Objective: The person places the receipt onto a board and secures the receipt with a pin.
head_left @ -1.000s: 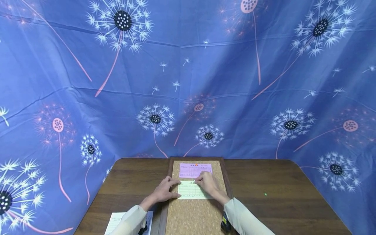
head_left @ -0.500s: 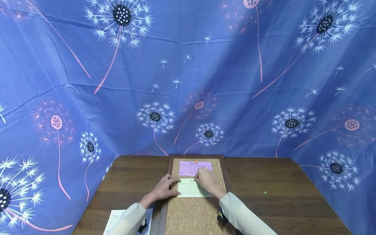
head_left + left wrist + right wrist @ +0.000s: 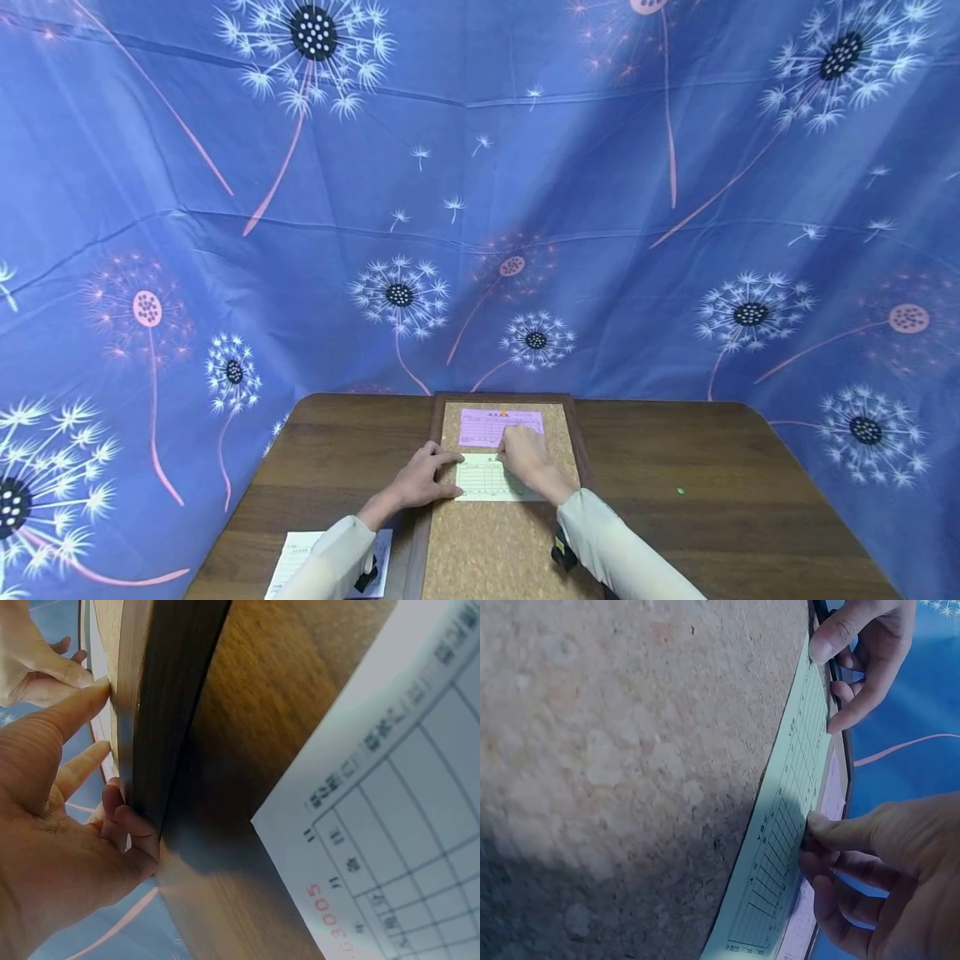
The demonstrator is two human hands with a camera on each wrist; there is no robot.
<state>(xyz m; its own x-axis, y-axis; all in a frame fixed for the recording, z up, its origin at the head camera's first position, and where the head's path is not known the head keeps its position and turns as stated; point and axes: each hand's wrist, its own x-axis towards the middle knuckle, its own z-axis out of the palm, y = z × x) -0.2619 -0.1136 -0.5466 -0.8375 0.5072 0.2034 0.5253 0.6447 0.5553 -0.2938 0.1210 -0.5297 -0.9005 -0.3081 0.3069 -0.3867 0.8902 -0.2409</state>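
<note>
1. Blue cloth (image 3: 480, 192) printed with dandelions hung behind and around a brown wooden table (image 3: 712, 517).
2. On the table lay a cork board (image 3: 495, 550) in a dark frame, its long side running away from the person.
3. A pink slip (image 3: 487, 425) sat at the board's far end, with a small orange pin (image 3: 503, 412) at its top edge.
4. Just nearer than the pink one, a green slip (image 3: 483, 483) lay flat on the cork (ruled like a form).
5. The left hand (image 3: 420, 482) rested at the board's left frame, fingers fairly straight, fingertips (image 3: 821, 649) touching the green slip's left edge.
6. The right hand (image 3: 528, 458) lay over the slip's upper right part, its fingers (image 3: 832, 832) curled and pressing at the far edge; whether they pinched something there could not be told.
7. A white form (image 3: 296, 558) lay on the table left of the board, beside the left sleeve.
8. A tiny green dot (image 3: 680, 492) showed on the wood to the right, well apart from the board.
</note>
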